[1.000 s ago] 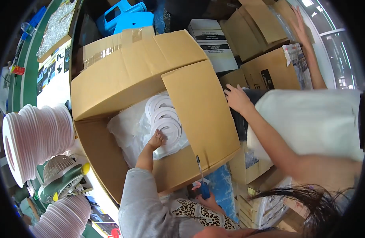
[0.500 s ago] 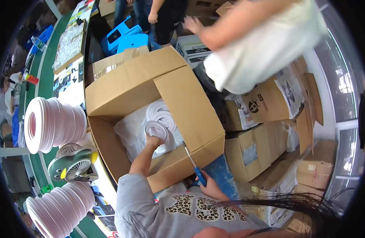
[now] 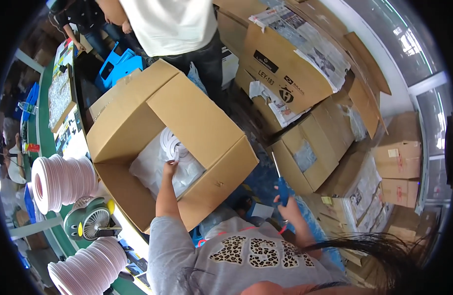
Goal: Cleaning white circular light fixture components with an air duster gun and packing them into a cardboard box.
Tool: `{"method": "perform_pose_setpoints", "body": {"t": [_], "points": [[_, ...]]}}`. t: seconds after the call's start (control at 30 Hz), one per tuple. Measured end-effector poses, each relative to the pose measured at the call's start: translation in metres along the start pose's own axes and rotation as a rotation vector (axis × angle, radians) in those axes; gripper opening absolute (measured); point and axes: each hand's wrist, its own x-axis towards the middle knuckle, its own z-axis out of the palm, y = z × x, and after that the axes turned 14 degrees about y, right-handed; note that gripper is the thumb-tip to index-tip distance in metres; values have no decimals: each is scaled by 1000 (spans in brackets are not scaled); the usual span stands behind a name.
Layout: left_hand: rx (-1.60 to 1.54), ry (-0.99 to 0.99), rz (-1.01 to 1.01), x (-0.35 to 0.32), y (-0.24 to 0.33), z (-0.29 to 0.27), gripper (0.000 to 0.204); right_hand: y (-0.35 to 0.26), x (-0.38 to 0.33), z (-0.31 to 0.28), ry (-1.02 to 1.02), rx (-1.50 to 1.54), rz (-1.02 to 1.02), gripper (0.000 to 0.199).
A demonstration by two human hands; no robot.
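Note:
Inside a large open cardboard box (image 3: 221, 169), my left hand (image 3: 170, 168) closes its fingers on a white ring (image 3: 176, 156), seen nearly edge-on. Just beyond it, more flat white rings (image 3: 168, 141) lie partly stacked on crumpled white plastic sheeting (image 3: 145, 169) at the bottom. Outside the box to the right, my right hand (image 3: 291, 212) grips a blue-handled tool (image 3: 283, 191). Its long thin metal end points up and away from me; its exact kind is unclear.
At left, two large white ribbed rolls (image 3: 64, 182) flank a small green fan (image 3: 91, 221) on the table. Beyond the box stands a person in a white top (image 3: 170, 24), near a blue plastic stool (image 3: 116, 66). Cardboard cartons (image 3: 305, 147) crowd the right side.
My view has swung to the right. The white ring in my left hand has tilted from face-up to edge-on. My right hand has moved right with the blue-handled tool. The person opposite has straightened up.

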Motion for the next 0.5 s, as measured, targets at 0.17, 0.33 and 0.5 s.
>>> {"method": "perform_pose_setpoints", "body": {"t": [0.17,0.33,0.5], "points": [[-385,210,-198,8,-46,-44,37,52,11,1,-123,-184,-17,51],[-517,153,-483,-12,-5,-49,36,19,-14,19,-174,-153,4,53],[-774,163,-601,-14,10,-76,43,1,-10,34,-111,-89,-57,51]]}}
